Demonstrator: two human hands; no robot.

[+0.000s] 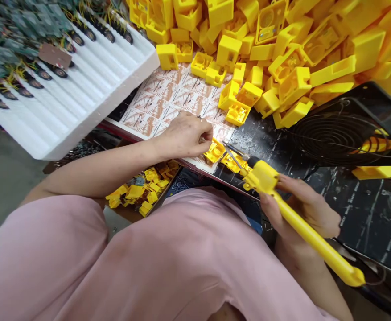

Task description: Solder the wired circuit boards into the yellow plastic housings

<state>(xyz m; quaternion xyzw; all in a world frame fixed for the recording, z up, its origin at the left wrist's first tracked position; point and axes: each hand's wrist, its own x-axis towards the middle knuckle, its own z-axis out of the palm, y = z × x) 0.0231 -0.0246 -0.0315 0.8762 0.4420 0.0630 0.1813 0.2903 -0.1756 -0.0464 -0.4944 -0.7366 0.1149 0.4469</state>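
My right hand (302,209) is wrapped round a yellow soldering iron (265,176), whose long handle slants down to the lower right. Its thin metal tip points up and left over the bench edge. Below the tip lies an open yellow plastic housing (231,161). Just left of that one is another small open yellow housing (214,150), hollow side up. My left hand (187,133), with a ring on one finger, is closed, thumb and forefinger pinching at this housing's left edge. The fingertips partly cover what is between them.
A large heap of yellow housings (228,49) fills the back of the bench. At right stands a black fan (335,129). A white foam tray (115,89) at left bears rows of wired circuit boards (24,31). Below the bench edge, a box holds small yellow pieces (138,191).
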